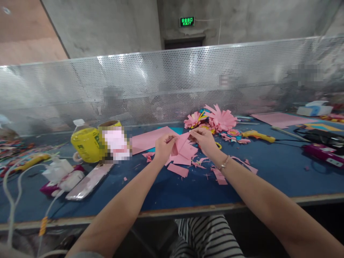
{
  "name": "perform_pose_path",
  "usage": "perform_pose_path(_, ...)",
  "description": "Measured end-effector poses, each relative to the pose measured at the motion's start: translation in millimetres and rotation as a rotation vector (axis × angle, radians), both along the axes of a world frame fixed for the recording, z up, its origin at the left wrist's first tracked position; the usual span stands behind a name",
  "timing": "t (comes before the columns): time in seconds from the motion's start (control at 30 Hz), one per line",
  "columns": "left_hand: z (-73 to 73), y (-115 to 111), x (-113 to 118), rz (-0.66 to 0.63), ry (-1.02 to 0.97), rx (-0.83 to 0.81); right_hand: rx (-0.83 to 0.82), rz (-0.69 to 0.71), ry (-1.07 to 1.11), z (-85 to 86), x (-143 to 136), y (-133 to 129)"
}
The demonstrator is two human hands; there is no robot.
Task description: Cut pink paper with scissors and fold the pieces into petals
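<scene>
While at paper (183, 141) edges, hands (163, 146) (206, 141) apart

My sheet (182, 142): matt paper, smooth to my eye
Scraps (178, 170): the same matt paper
Flowers (221, 120): paper too, dull-surfaced
My bracelet (224, 163): shiny, metal-looking
My trousers (212, 236): matt cloth
Desk (166, 195): smooth, low sheen; along my side, a rough, wood-like edge (193, 211)
Phone (90, 182): smooth, glossy
Bottle (88, 147): shiny plastic
Glue gun (259, 135): hard plastic
Screen (126, 79): perforated metal, glinting
Wall (115, 28): rough, matt concrete
</scene>
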State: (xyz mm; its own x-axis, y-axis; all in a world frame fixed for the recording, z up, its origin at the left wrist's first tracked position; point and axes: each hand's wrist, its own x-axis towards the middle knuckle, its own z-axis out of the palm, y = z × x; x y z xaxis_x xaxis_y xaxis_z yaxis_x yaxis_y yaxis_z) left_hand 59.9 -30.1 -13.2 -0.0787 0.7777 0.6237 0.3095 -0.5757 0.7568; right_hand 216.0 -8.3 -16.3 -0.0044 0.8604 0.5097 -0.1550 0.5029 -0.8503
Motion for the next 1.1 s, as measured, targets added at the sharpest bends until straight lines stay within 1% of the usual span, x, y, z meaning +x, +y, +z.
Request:
perform_pose_path(0.13,1.0,-0.4,0.3,-0.004,0.017,0.006,0.028,-0.037,-0.027,-1.3,0.3,1.4)
perform_pose_path(0.27,0.5,-0.7,0.3,-0.028,0.02,0.012,0.067,-0.091,-0.104,0.1,1.9,0.9)
perform_pose_path(0.43,-4.0,-0.4,0.2,-0.096,0.112,0.033,0.137,-0.17,-0.245,5.8,4.8,-2.2)
perform_pose_path(0.5,-6.0,0.6,0.3,-0.12,0.147,0.015,0.168,-0.209,-0.308,7.3,5.5,-3.1)
perform_pose_path(0.57,-7.3,1.7,0.4,-0.127,0.149,-0.002,0.173,-0.232,-0.326,7.9,5.6,-3.5)
perform_pose_path(0.63,-7.7,2.7,0.7,-0.131,0.133,-0.004,0.148,-0.208,-0.305,7.6,5.0,-3.6)
perform_pose_path(0.77,-6.9,3.4,1.2,-0.132,0.132,0.002,0.066,-0.117,-0.204,5.1,2.7,-3.1)
perform_pose_path(0.93,-5.8,3.0,1.4,-0.134,0.162,0.008,-0.013,-0.072,-0.086,-0.3,0.3,0.6)
perform_pose_path(1.1,-4.6,0.7,2.3,-0.139,0.167,0.004,-0.07,0.008,-0.059,-2.6,-1.6,1.3)
